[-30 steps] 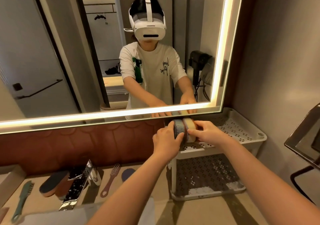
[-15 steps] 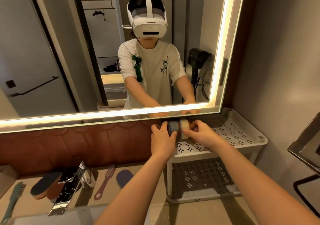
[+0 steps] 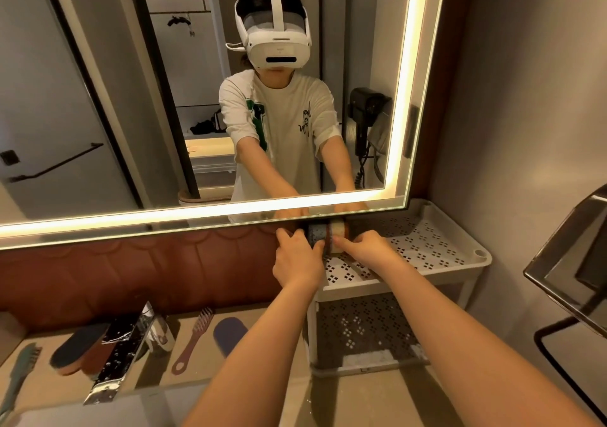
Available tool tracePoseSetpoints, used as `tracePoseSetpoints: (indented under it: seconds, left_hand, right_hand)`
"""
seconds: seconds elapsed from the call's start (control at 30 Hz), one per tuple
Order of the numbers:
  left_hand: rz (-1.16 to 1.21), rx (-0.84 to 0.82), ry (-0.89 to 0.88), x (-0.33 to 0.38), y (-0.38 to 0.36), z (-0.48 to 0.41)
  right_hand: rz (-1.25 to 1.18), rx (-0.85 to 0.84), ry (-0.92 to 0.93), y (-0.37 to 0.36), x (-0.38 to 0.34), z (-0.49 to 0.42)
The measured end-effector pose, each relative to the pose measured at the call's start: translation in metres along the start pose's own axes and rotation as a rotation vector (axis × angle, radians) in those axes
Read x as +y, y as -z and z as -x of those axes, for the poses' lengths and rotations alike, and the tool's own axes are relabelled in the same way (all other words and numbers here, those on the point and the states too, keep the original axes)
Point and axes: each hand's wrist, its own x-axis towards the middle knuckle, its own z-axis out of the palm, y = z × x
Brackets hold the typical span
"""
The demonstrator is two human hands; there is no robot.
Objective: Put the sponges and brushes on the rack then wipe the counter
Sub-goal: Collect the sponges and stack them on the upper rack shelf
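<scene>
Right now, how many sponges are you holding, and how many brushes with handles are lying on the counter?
Sponges held: 2, the grey sponge in the left hand and the cream sponge in the right hand.
Brushes on the counter: 2, the pink brush and the teal brush.
Total: 4.

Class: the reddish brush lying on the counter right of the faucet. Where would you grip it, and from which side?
Probably pinch the reddish brush on its slim handle, coming from above on the near side: it lies flat, bristle head at the far end, loop end nearest you.
</scene>
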Motion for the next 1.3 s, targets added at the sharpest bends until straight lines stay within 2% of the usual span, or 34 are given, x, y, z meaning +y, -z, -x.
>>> tracePoseSetpoints:
  seconds: [0.17,0.3,0.43,0.6,0.9,1.13,1.3]
  left_hand:
    - [0.083,-0.074,-0.041,-0.008,0.008,0.002]
    - [0.076,-0.071,-0.152,-0.021,0.033,0.016]
    - [0.048,-0.173,-0.306,-0.048,0.087,0.034]
    - [-0.023,-0.333,-0.343,-0.086,0.157,0.063]
    - [0.005,-0.469,-0.24,-0.184,0.203,0.1]
    - [0.1,-0.451,-0.08,-0.283,0.212,0.117]
    - [0.185,-0.447,0.063,-0.349,0.193,0.123]
  right_hand:
    - [0.018,0.103,0.036,0.007,-0.006,0.017]
    - [0.122,0.225,0.251,0.01,-0.017,0.045]
    - [0.141,0.139,0.389,0.002,-0.035,0.076]
    - [0.137,-0.047,0.519,-0.026,-0.063,0.117]
    - [0.13,-0.409,0.514,-0.115,-0.098,0.164]
    - [0.1,-0.529,0.358,-0.217,-0.09,0.175]
    - [0.058,-0.509,0.236,-0.262,-0.078,0.175]
